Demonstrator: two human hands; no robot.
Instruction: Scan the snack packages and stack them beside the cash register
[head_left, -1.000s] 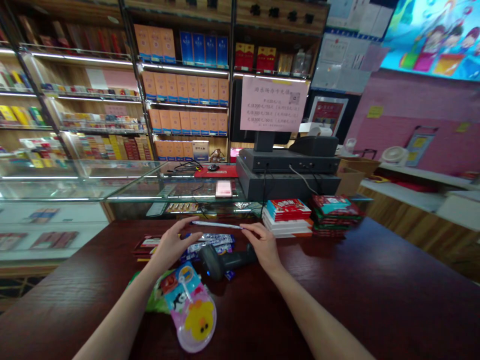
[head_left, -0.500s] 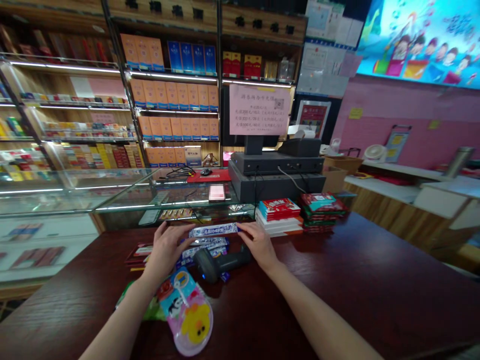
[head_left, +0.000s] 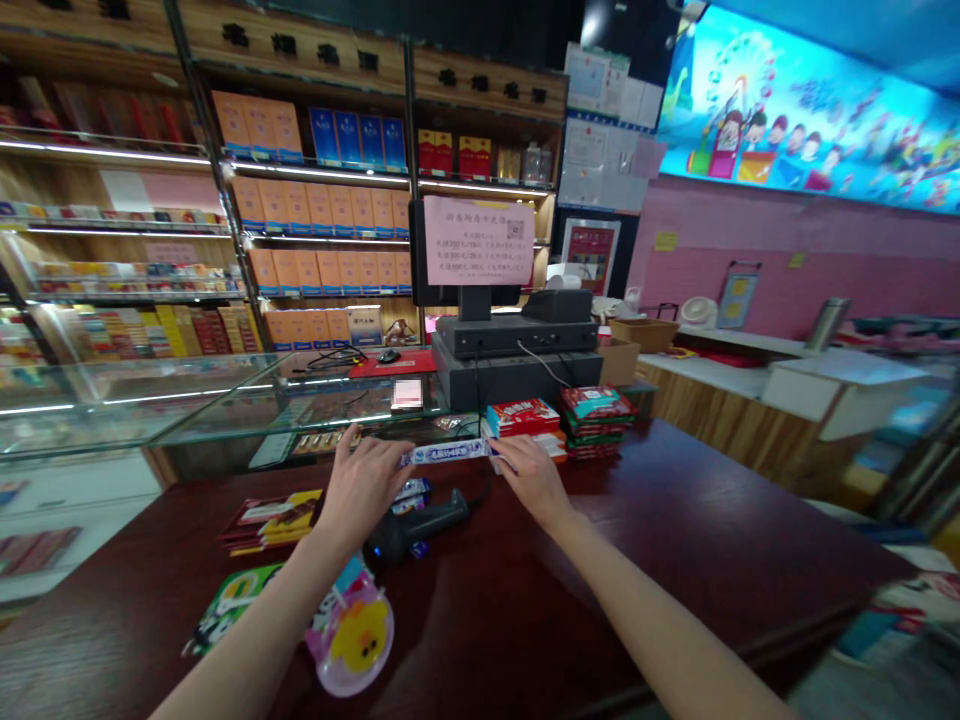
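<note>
Left hand and right hand pinch the ends of the packet; I watched it turn label-up over the scanner.

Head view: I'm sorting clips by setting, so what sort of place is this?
Most likely a small shop, at the checkout: lit shelves of boxed goods, a till with a screen, and a handheld barcode scanner lying on the dark wooden counter.

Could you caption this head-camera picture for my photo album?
Left hand and right hand hold a long blue-and-white packet by its ends, near a handheld scanner on a dark shop counter.
</note>
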